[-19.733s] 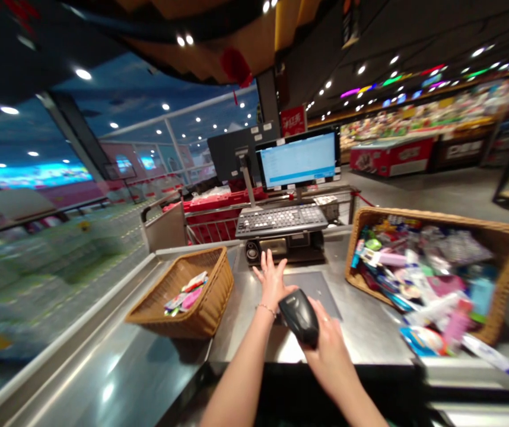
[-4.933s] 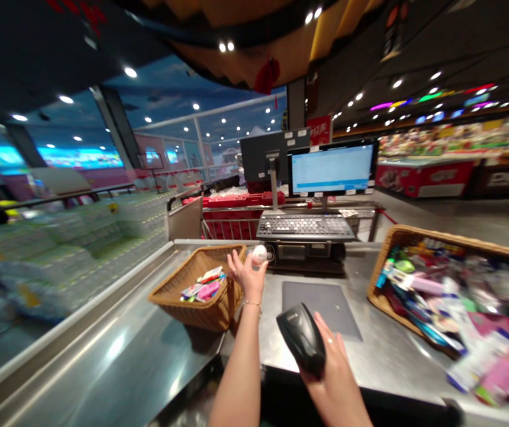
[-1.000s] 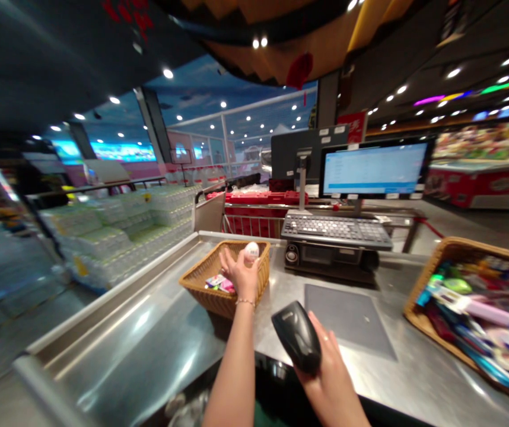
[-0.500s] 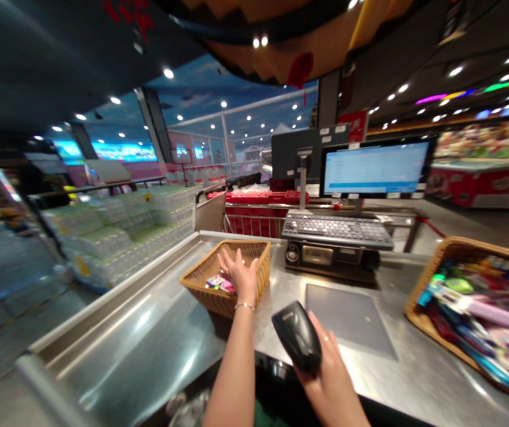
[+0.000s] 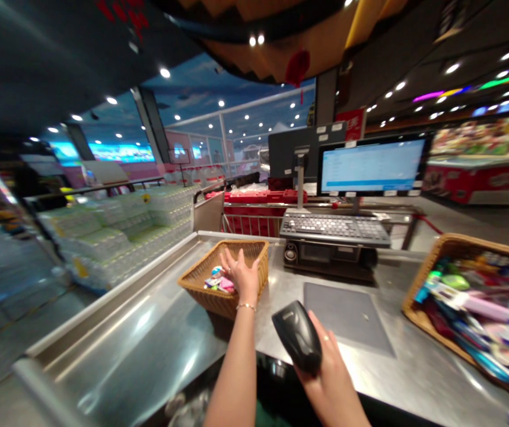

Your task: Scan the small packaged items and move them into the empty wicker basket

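Note:
My left hand (image 5: 241,274) hovers over the small wicker basket (image 5: 210,296), fingers spread and palm empty. Several small colourful packets (image 5: 219,282) lie inside that basket just under the fingertips. My right hand (image 5: 330,379) is wrapped round a black handheld barcode scanner (image 5: 298,335), held above the near edge of the steel checkout counter (image 5: 161,350). The white egg-shaped item is not visible now.
A big wicker basket (image 5: 436,252) full of mixed small goods sits at the right. Behind the dark scan plate (image 5: 347,314) stand a keyboard (image 5: 334,228) and a lit monitor (image 5: 370,166). Red shopping carts (image 5: 254,213) and stacked bottled water (image 5: 116,231) lie beyond the counter.
One second ago my left hand held a white egg-shaped item above the small basket. It let go; the hand is now open. My right hand with the scanner stayed put.

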